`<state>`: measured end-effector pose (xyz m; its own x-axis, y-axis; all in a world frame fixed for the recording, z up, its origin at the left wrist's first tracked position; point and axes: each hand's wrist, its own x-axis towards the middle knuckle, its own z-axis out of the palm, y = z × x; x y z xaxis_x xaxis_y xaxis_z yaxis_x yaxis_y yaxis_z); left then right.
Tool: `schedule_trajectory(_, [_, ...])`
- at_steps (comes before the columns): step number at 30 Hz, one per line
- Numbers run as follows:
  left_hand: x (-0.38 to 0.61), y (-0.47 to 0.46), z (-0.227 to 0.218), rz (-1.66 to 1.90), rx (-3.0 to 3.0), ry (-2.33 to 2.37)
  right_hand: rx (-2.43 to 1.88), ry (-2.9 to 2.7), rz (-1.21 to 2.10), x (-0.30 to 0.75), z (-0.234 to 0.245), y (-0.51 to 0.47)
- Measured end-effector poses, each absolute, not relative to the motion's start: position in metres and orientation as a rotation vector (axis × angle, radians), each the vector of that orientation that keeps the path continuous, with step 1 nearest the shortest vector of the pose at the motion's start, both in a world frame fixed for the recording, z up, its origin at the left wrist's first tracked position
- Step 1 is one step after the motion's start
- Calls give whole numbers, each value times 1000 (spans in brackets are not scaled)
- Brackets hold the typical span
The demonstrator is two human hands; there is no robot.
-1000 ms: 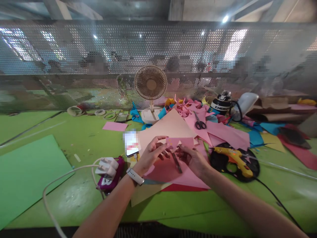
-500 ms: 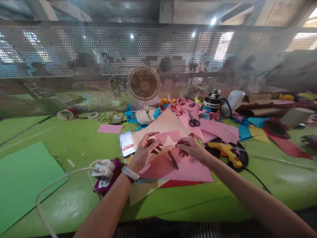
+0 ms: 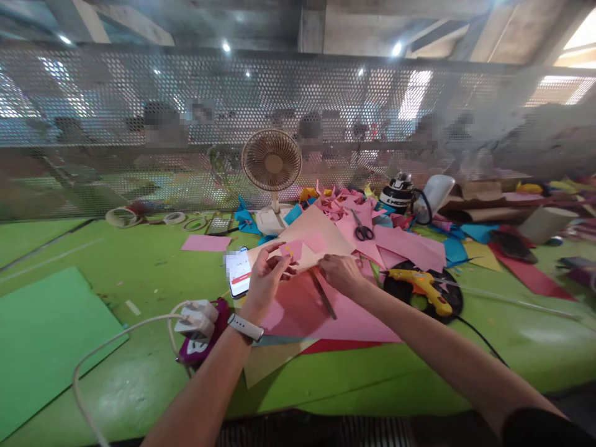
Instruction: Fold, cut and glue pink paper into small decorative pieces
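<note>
My left hand (image 3: 265, 279) holds a small pink paper piece (image 3: 292, 249) by its left edge, fingers pinched on it. My right hand (image 3: 339, 272) is curled at the piece's lower right, touching the paper stack; what its fingers grip is hidden. Both hands hover over a large pink sheet (image 3: 326, 310) with a dark thin tool (image 3: 322, 295) lying on it. A peach sheet (image 3: 307, 239) lies just behind the hands.
A phone (image 3: 239, 273) lies left of my left hand, a purple power strip with white plugs (image 3: 200, 323) nearer me. A yellow glue gun (image 3: 421, 285) sits on a black mat at right. Scissors (image 3: 361, 228), a small fan (image 3: 272, 167) and paper scraps lie behind.
Both hands have moved away from me and slightly left with the pink piece. The camera view has shifted right.
</note>
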<state>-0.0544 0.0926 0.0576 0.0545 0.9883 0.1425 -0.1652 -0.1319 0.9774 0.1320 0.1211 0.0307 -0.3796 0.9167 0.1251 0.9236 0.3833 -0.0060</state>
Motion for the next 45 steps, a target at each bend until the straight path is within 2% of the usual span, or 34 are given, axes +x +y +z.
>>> schedule_trajectory(7, [-56,91,64,1471,1253,957,-1740,-2411,-90,111,33,140])
schedule_trajectory(15, [-52,88,65,1486,1248,913,-1765,-2174,-142,151,53,139])
schedule_trajectory(18, [-49,84,67,1515,1255,875,-1808,-1977,-214,164,84,169])
schedule_trajectory(24, [-51,86,63,1509,1270,887,-1776,-1452,-427,205,186,204])
schedule_trajectory(27, [-54,89,61,1510,1248,892,-1634,-1275,-687,219,213,194])
schedule_trajectory(31, [-55,89,60,1491,1247,899,-1595,-1626,-812,212,191,195])
schedule_trajectory(34, [-53,88,61,1456,1255,917,-1917,-2074,-645,199,149,213])
schedule_trajectory(38, [-52,88,60,1434,1248,947,-2009,-2257,-487,202,102,237])
schedule_trajectory(45, [-51,92,59,1395,1257,958,-1969,-2361,-307,222,88,224])
